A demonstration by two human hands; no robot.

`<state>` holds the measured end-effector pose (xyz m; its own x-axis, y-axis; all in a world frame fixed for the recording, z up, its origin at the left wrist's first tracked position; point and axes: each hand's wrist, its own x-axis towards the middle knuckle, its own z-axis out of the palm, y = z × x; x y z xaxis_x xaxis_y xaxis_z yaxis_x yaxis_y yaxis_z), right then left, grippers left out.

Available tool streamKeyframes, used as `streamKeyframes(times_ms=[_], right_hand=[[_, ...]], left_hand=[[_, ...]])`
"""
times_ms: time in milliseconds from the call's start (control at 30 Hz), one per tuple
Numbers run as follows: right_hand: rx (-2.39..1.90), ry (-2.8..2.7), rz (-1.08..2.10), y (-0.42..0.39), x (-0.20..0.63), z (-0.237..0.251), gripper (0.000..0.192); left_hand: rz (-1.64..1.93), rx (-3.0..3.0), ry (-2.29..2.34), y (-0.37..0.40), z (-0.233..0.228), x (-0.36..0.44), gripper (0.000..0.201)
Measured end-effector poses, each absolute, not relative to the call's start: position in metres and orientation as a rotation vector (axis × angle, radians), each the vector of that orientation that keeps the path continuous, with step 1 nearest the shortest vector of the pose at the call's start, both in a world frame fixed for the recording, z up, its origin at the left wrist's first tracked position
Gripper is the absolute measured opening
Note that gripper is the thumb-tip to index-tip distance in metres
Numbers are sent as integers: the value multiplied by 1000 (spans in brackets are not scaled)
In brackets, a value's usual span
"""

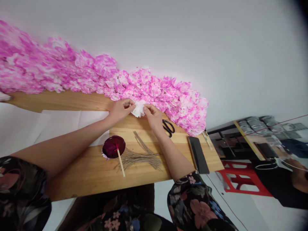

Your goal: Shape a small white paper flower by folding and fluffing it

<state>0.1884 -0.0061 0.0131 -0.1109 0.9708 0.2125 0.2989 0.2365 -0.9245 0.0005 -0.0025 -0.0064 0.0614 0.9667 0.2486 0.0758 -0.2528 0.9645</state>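
A small white paper flower (pixel 139 109) with ruffled layers is held up between my two hands, over the wooden table. The fingers of my left hand (pixel 122 109) pinch its left edge. On its other side, my right hand (pixel 152 115) grips the right edge between thumb and fingers. Just behind it runs a long heap of pink and white paper flowers (pixel 141 83). Nearer to me sits a bowl of dark magenta dye (pixel 110 147), with a wooden-handled brush (pixel 120 160) leaning in it. Thin brown twig-like stems (pixel 141 159) lie beside the bowl.
Black-handled scissors (pixel 168 128) lie partly behind my right arm. A dark phone (pixel 198 155) rests near the right end of the table (pixel 96 179). White paper sheets (pixel 72 120) cover the left side. To the right are a red stool (pixel 240 179) and another person's arm (pixel 299 175).
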Motion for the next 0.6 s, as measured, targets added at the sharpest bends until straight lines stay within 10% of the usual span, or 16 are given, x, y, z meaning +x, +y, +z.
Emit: streamKeyframes(times_ms=[267, 600], right_hand=[[-1127, -1958, 349, -13, 190, 20, 24], [-1240, -1415, 1018, -3, 188, 11, 37]], left_hand=[[1298, 1699, 1158, -11, -3, 5, 27], [1283, 1580, 1140, -8, -6, 6, 28]])
